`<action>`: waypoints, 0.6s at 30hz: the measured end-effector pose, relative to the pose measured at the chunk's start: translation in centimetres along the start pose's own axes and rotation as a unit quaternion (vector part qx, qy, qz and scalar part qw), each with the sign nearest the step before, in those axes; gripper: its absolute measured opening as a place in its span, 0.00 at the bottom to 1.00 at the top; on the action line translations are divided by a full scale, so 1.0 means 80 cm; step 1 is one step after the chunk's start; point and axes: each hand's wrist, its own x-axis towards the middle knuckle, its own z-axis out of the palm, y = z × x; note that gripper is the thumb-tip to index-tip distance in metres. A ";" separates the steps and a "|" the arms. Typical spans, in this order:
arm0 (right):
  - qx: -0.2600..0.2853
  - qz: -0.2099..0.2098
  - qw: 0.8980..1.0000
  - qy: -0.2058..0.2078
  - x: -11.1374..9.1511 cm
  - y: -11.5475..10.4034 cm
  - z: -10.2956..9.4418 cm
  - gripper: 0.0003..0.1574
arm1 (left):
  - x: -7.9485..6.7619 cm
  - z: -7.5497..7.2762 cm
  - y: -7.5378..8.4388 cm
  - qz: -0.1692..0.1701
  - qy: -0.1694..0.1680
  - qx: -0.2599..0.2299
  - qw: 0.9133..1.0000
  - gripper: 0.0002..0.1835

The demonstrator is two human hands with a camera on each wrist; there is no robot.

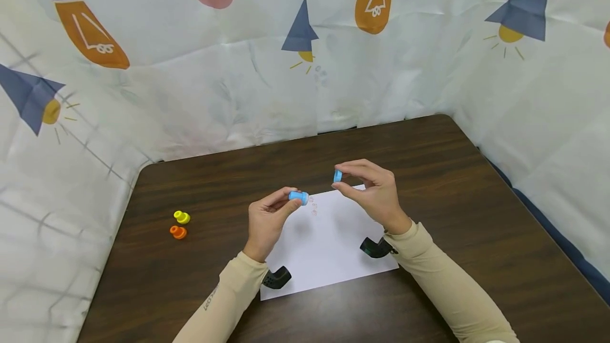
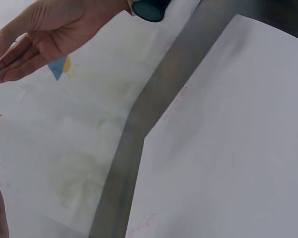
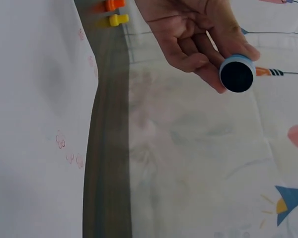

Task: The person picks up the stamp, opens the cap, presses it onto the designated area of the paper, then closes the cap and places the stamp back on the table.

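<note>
My left hand (image 1: 265, 225) pinches a small blue stamp (image 1: 298, 197) between thumb and fingers, above the far part of a white paper sheet (image 1: 333, 247). The stamp's round dark face (image 3: 237, 77) shows uncovered in the right wrist view. To the right and a little higher, my right hand (image 1: 378, 195) pinches a small blue cap (image 1: 337, 175), apart from the stamp. Faint red stamped prints (image 1: 313, 206) mark the sheet near its far edge; some red prints (image 3: 69, 151) also show in the right wrist view.
A yellow stamp (image 1: 181, 217) and an orange stamp (image 1: 178, 232) stand close together on the left side of the dark wooden table (image 1: 214, 173). A patterned white curtain (image 1: 267, 94) hangs behind and beside the table.
</note>
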 end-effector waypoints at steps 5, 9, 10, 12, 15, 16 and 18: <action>0.004 -0.002 1.000 0.016 0.002 0.002 -0.009 0.25 | 0.001 -0.001 -0.004 -0.012 -0.014 0.019 1.000 0.16; -0.002 0.002 1.000 0.024 0.003 0.001 -0.015 0.25 | 0.002 -0.001 -0.004 -0.019 -0.026 0.033 0.999 0.17; -0.002 0.005 1.000 0.026 0.003 0.001 -0.016 0.24 | 0.002 -0.001 -0.005 -0.021 -0.028 0.038 0.999 0.18; -0.002 0.010 1.000 0.028 0.003 0.001 -0.018 0.24 | 0.002 -0.001 -0.006 -0.027 -0.032 0.047 0.998 0.18; 0.005 0.015 0.999 0.029 0.003 0.001 -0.020 0.24 | 0.002 -0.002 -0.010 -0.035 -0.035 0.064 0.997 0.18; 0.007 0.016 0.999 0.030 0.002 0.001 -0.021 0.23 | 0.002 -0.002 -0.011 -0.037 -0.036 0.070 0.996 0.18; 0.009 0.016 0.999 0.032 0.002 0.002 -0.021 0.23 | 0.002 -0.004 -0.015 -0.037 -0.039 0.085 0.995 0.18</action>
